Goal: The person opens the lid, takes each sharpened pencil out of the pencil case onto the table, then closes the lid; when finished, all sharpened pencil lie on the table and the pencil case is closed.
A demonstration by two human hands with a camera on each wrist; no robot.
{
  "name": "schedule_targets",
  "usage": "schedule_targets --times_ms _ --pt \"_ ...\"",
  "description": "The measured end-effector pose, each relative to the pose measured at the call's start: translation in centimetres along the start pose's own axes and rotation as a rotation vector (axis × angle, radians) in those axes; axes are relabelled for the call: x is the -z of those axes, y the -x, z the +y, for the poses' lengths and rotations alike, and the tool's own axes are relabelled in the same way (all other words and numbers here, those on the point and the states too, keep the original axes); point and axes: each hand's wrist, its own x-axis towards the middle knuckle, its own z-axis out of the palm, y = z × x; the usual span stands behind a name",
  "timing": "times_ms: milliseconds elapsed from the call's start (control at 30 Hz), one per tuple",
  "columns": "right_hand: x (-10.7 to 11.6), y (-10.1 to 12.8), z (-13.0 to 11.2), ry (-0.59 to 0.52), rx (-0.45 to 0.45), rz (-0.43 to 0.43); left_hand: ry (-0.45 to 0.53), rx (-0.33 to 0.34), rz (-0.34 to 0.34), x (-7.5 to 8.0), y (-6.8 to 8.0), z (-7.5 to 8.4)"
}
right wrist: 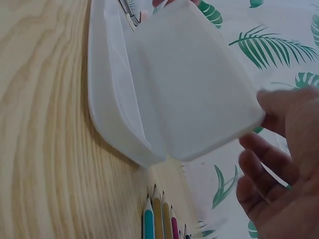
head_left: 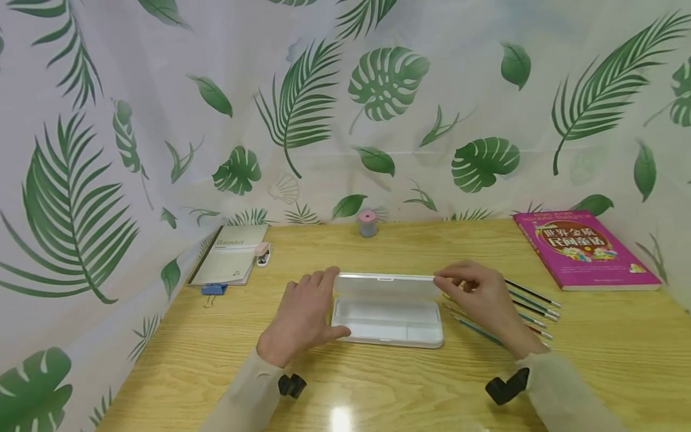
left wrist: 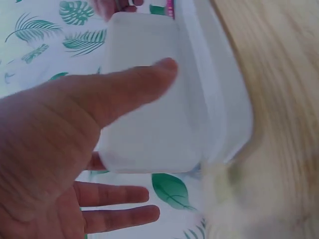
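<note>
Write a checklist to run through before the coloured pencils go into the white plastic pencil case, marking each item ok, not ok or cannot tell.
1. Hinged lid of the white plastic pencil case raised: ok.
2. Case tray holds nothing: ok.
3. Left hand steadies the case's left end: ok.
4. Right hand holds the lid's right corner with its fingers: ok.
5. Coloured pencils lie on the wooden table right of the case: ok.
6. A hand free to pick pencils: not ok.
</note>
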Motion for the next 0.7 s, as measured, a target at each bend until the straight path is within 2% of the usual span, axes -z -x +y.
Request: schedule_targets --times_ms 133,333,433,533,700 --pt "0.3 0.6 0.2 -0.01 0.04 -0.097 0.044 -0.06 -0.003 0.9 0.1 -0.1" --pt "0.2 1.5 1.0 -0.004 0.102 -0.232 0.19 -0.15 -0.102 0.8 0.0 -1.0" --pt "-0.1 1.7 1.4 0.019 0.11 -0.28 0.232 -0.18 -0.134 0.5 -0.1 -1.3" --pt "-0.4 1.7 1.8 0.049 0.113 -0.33 0.248 -0.185 -0.169 0.1 -0.3 -1.4" --pt "-0.7 1.6 1.9 0.121 0.137 -0.394 0.245 -0.158 -0.22 -0.5 -0.5 -1.3"
